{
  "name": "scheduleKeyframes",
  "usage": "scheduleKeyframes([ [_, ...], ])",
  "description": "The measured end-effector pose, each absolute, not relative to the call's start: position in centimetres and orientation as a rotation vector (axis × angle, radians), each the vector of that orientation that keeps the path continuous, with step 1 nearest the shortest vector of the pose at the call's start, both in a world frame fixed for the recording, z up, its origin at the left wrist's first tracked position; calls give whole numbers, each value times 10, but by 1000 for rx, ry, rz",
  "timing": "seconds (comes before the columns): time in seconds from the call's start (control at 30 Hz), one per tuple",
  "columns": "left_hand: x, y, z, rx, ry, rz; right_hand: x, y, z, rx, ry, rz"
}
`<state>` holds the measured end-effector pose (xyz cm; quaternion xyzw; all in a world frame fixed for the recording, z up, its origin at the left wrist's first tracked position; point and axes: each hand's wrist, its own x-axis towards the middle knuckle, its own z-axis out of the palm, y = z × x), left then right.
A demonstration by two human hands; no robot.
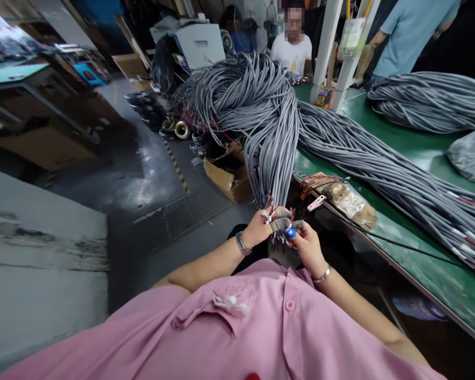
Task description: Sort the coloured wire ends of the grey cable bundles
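Observation:
Both my hands meet over my lap, at the lower ends of a hanging bundle of grey cables (272, 163). My left hand (261, 226), with a watch on its wrist, is closed on a cable end whose thin coloured wires (268, 202) fan out above the fingers. Grey coverings wrap some of the fingertips. My right hand (306, 244) is closed in a pinch beside it, with blue tape (290, 232) at the thumb tip and fine reddish wires (292, 215) by the fingers. More stripped cable ends show just beneath the hands.
A green table (419, 258) on my right bears long grey cables (364, 158), a pink clip (316, 203) and a piece of cardboard (360, 211). A cardboard box (229, 179) stands on the floor ahead. Two people (292, 50) are beyond the table.

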<state>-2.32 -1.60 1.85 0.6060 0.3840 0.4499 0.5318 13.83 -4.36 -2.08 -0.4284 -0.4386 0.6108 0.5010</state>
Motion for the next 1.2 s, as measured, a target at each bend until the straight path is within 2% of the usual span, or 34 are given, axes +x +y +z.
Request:
scheduleKeyframes([
  [0.27, -15, -4, -4, 1468, 1057, 1005, 139, -37, -26, -1064, -1049, 1561],
  [0.5, -22, 5, 0, 1537, 1062, 923, 162, -27, -20, -1139, -1111, 1399],
  [0.7, -23, 5, 0, 1649, 1001, 793, 155, -10, -9, -1063, -1094, 1498],
  [1.2, -8, 4, 9, 1418, 1024, 949, 152, -13, -16, -991, -766, 1540],
])
